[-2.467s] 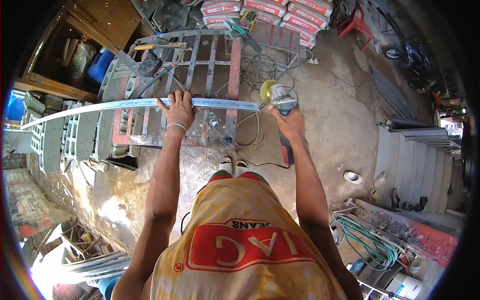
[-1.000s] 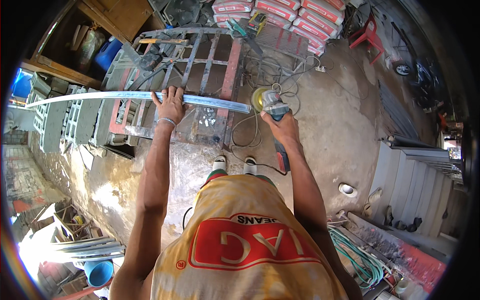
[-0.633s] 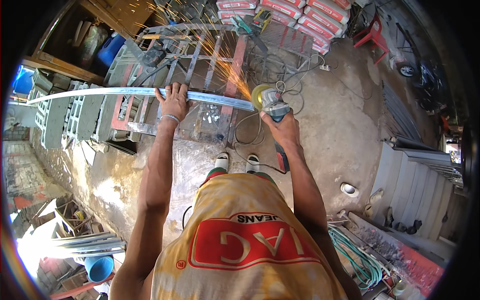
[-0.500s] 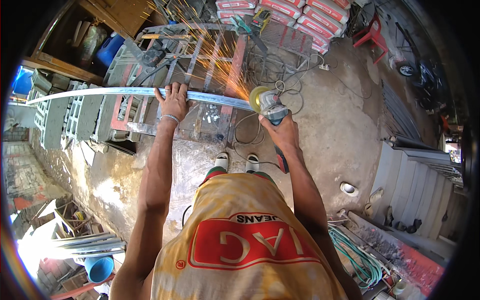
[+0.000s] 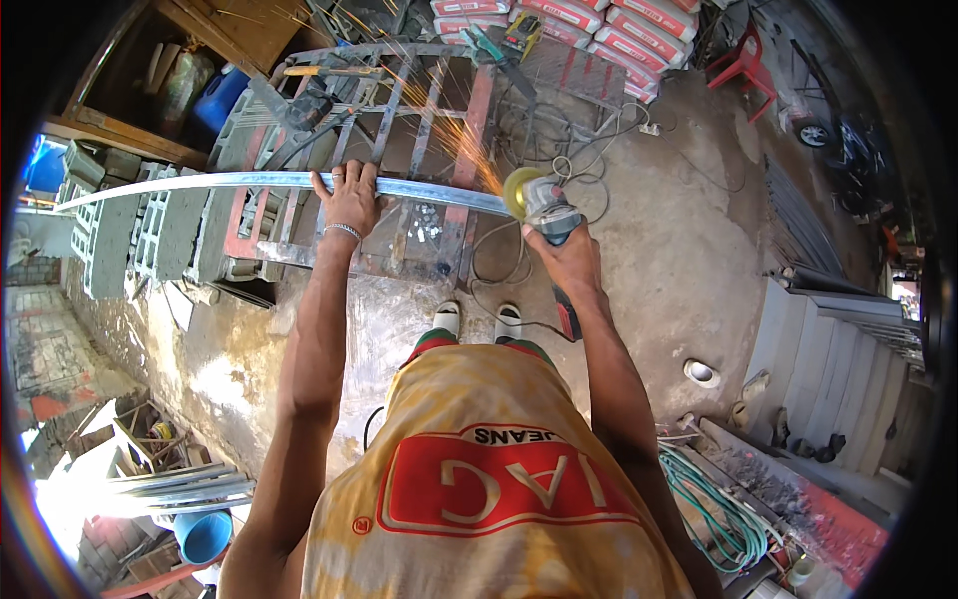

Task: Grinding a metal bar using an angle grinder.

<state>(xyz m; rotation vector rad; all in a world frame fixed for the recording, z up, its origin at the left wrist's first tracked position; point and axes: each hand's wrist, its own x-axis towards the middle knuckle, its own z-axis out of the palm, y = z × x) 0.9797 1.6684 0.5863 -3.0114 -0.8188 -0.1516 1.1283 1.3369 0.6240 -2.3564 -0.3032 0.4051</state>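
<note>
A long silvery metal bar point(image 5: 239, 180) lies across a rusty red metal frame point(image 5: 464, 150), its left part reaching over grey concrete blocks. My left hand point(image 5: 351, 203) presses down on the bar, fingers over its far side. An angle grinder point(image 5: 552, 213) is in my right hand point(image 5: 574, 265), which wraps around its body. Its yellowish disc point(image 5: 518, 193) is at the bar's right end; whether it touches the metal cannot be made out. Orange sparks point(image 5: 459, 135) fly from the disc toward the far left.
Hollow concrete blocks point(image 5: 100, 245) stand at left beside a wooden cabinet point(image 5: 130, 140). Another power tool point(image 5: 299, 110) lies on the frame. Cables point(image 5: 589, 170) coil on the floor beyond the grinder. Stacked bags point(image 5: 639, 40) and a red chair point(image 5: 743, 75) are at the back, a green hose point(image 5: 709, 509) near right.
The spark stream has thinned. The grinder and my right hand have shifted slightly right; my left hand stays on the bar.
</note>
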